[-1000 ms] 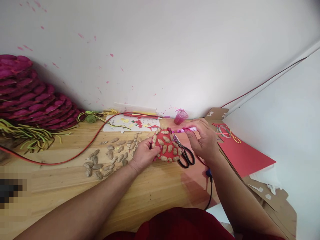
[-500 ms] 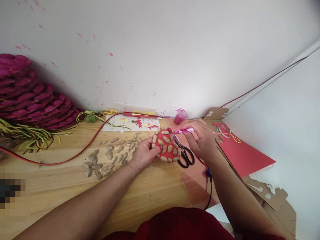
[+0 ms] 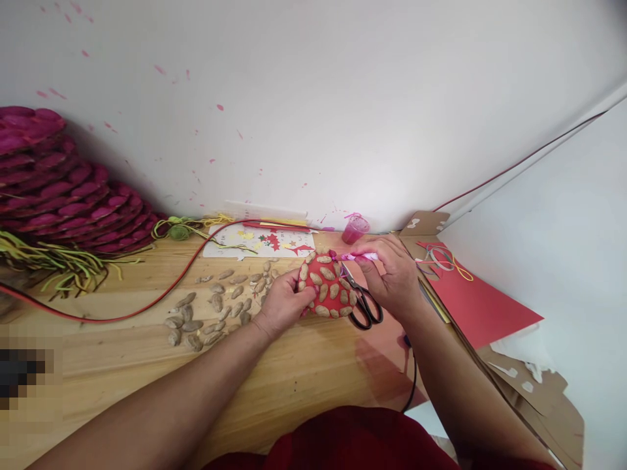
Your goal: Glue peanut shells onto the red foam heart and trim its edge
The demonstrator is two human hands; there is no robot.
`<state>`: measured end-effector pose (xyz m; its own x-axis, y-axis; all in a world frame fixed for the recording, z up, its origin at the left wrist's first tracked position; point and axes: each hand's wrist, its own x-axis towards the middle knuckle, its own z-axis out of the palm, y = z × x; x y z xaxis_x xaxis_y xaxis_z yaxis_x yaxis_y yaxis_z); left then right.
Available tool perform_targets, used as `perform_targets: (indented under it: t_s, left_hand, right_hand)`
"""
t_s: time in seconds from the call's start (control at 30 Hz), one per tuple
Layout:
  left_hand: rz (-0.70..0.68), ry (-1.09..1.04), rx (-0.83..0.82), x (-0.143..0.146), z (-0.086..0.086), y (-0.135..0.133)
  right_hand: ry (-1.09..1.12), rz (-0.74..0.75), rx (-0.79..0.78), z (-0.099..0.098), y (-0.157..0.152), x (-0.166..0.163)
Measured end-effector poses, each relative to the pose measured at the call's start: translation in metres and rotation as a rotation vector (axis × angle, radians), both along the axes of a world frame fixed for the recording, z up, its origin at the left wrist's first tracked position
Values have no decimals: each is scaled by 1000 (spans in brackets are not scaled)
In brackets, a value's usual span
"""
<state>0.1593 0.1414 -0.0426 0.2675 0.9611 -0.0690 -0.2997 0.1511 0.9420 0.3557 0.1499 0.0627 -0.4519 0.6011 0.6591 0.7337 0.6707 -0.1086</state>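
My left hand (image 3: 287,301) grips the edge of a red, rounded piece (image 3: 334,304) covered with spaced-out peanuts in their shells, its thumb lying on the front. Most of these shells are plain tan; one peanut (image 3: 332,255) at the top edge is dark pink. Closed around a white, pink-stained paintbrush (image 3: 368,256), my right hand (image 3: 394,277) points its tip left toward that peanut. Whether the tip touches it I cannot tell. Black-handled scissors (image 3: 377,309) lie just behind and right of the red piece. A plastic cup of pink paint (image 3: 356,230) stands beyond my right hand.
Loose peanuts (image 3: 192,326) are scattered on the wooden table (image 3: 274,385) at left. Behind them is a white sheet (image 3: 228,245) with paper cutouts. A red cable (image 3: 172,285) crosses the table. Magenta layered pieces (image 3: 73,189) lean on the wall; red card (image 3: 482,307) lies right.
The view has shifted very slightly. Both hands keep their hold, and the brush tip stays near the top edge of the red piece with only a small movement.
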Motion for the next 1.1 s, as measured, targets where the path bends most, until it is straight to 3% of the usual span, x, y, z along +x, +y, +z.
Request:
perform_targets:
  t_s: [0.47, 0.7, 1.1]
  left_hand:
    - [-1, 13, 15, -1, 4, -1]
    - [-1, 20, -1, 0, 4, -1]
    - [7, 16, -19, -1, 5, -1]
  right_hand:
    - [-12, 43, -41, 1, -2, 2]
    - [19, -25, -60, 3, -4, 3]
    - [11, -14, -45, 1, -2, 2]
